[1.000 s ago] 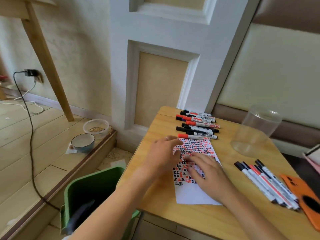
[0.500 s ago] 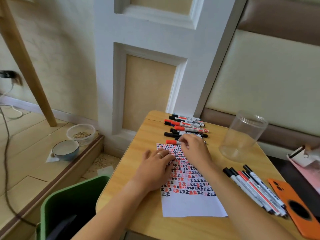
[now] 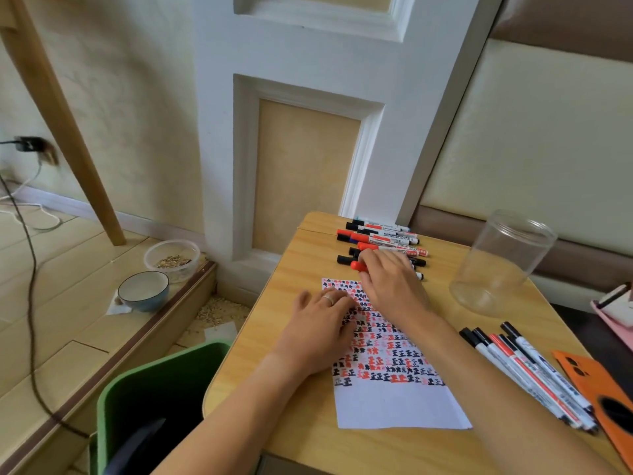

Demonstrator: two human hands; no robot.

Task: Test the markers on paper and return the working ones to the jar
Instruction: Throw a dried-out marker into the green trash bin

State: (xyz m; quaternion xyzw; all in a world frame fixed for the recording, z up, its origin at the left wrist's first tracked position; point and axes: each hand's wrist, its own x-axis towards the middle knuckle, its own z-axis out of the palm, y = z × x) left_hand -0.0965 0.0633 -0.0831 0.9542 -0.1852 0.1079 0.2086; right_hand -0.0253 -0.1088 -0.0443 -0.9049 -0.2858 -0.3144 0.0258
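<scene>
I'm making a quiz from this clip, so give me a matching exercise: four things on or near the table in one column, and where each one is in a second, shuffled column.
Things:
1. clear jar
2. left hand
3. green bin
4. orange phone case

Places:
A. on the floor, left of the table
B. at the table's right edge, beside a row of markers
C. flat on the marked paper
D. standing empty on the table, far right

Pairs: 1-D, 2-C, 3-A, 4-B
</scene>
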